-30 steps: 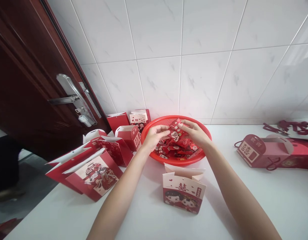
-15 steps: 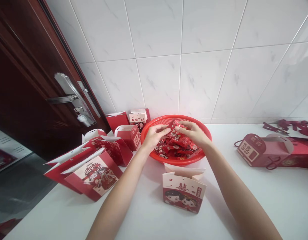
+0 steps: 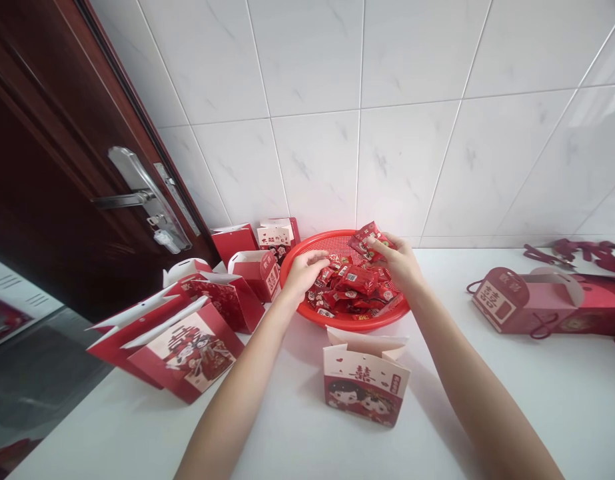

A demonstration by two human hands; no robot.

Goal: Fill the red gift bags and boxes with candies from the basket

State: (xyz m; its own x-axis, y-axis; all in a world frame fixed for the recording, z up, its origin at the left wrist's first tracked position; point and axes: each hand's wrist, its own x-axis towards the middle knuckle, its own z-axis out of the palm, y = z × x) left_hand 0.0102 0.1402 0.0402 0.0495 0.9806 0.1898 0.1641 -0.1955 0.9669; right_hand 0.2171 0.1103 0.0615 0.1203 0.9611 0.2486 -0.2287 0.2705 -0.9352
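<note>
A small red printed snack packet (image 3: 363,241) is pinched in my right hand (image 3: 400,260), raised over the back right rim of a red plastic basket (image 3: 410,313). Inside the basket lies a heap of similar red wrapped packets (image 3: 357,280). My left hand (image 3: 306,272) is over the basket's left side, near the packets, its fingers slightly bent and apart with nothing visible in them. In front of the basket stands a red and cream paper gift box (image 3: 366,387) with its top flaps open, between my forearms.
Several red gift boxes and bags (image 3: 187,353) crowd the left of the white table (image 3: 287,427). Pink-red boxes with cord handles (image 3: 527,303) lie at the right, dark red ribbons (image 3: 582,252) behind them. A tiled wall (image 3: 317,167) rises behind; a door (image 3: 52,133) stands left.
My right hand has lifted a packet up and away from my left hand, toward the basket's back right rim. The fingers of my left hand no longer touch that packet.
</note>
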